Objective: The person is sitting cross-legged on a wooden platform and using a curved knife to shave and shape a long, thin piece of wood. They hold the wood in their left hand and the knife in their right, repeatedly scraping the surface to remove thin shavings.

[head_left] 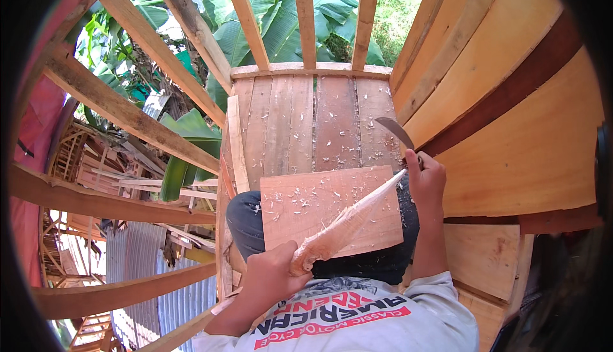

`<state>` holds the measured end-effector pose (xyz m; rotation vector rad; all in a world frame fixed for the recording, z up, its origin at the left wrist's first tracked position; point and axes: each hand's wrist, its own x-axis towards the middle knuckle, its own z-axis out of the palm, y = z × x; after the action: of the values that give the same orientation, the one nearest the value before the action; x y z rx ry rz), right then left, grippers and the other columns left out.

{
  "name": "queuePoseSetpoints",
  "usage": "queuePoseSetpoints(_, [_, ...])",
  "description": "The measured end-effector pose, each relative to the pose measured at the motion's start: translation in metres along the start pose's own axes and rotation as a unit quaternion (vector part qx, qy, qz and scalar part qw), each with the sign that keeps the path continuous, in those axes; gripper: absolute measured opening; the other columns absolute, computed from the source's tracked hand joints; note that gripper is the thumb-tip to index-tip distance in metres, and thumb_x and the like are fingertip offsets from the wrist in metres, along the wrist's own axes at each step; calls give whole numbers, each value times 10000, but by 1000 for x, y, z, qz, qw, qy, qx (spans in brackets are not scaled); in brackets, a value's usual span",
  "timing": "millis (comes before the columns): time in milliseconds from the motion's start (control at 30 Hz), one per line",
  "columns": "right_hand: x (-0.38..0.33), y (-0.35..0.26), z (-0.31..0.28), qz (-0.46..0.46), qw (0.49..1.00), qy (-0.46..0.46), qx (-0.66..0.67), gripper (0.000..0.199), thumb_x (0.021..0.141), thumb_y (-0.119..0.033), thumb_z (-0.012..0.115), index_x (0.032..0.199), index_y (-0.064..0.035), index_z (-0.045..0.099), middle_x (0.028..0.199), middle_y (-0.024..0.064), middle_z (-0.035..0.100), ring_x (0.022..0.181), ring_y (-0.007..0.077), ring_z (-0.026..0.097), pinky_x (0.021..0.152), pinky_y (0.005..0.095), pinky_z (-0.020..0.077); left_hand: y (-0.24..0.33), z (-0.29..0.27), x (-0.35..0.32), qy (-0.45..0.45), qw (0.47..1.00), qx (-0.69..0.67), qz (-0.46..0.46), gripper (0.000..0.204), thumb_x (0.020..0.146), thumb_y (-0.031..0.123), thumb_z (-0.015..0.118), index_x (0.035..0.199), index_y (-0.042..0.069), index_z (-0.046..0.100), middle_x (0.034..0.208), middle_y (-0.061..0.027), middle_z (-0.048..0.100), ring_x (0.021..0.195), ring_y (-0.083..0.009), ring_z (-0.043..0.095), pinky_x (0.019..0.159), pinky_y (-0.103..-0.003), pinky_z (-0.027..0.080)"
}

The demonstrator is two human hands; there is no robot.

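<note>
Open ahead over the floorboards [336, 122]; fenced at left by slats [128, 111] (passable through the gaps), walled at right by plywood [517, 154]. Blocked across the lap board [287, 218] by the pale stick [346, 224] in the left hand [278, 268], near its tip by the curved knife [397, 128] in the right hand [426, 178].

I hold 1 long, pale piece of whittled wood [350, 223] by its thick end in my left hand [273, 269]. It slants away from me and to the right above a flat wooden board [281, 221], narrowing to a point (the thick end is rougher and browner). In my right hand [426, 174], near that point, I grip 1 curved-blade knife [397, 129], its dark blade angled away and left, apart from the wood.
</note>
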<state>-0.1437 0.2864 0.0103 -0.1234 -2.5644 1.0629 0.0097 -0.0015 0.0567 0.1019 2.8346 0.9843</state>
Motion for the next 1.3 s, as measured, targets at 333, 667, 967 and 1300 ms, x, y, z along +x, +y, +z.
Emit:
queuePoseSetpoints(333, [-61,-29,17,-219,950,-148,164,425,811,-394,691,639,-33,549,545,141,479,488,302,517,458,364,386,2,0,18,64,997,-44,-16,454,608,210,735,1010,50,597,713,-158,645,690,-339,653,614,-383,519])
queuePoseSetpoints(667, [-30,-25,-5,-181,975,-59,111,491,835,-429,659,632,-2,524,518,158,459,466,331,474,445,361,361,6,-10,10,41,998,44,1,360,591,144,740,906,33,605,714,-158,633,665,-330,653,588,-345,514])
queuePoseSetpoints(967, [-41,-21,-7,-103,978,-108,142,518,814,-451,676,603,-5,522,494,145,453,431,314,454,433,359,353,7,-21,7,37,997,69,-11,363,614,227,758,816,47,517,722,-152,604,675,-355,622,566,-411,490])
queuePoseSetpoints(1300, [-13,-25,-6,-142,985,-37,86,577,800,-507,659,571,-9,481,496,158,426,463,326,497,438,388,348,5,-27,-2,-6,999,28,19,368,587,233,779,816,33,571,667,-149,600,640,-351,622,573,-382,499])
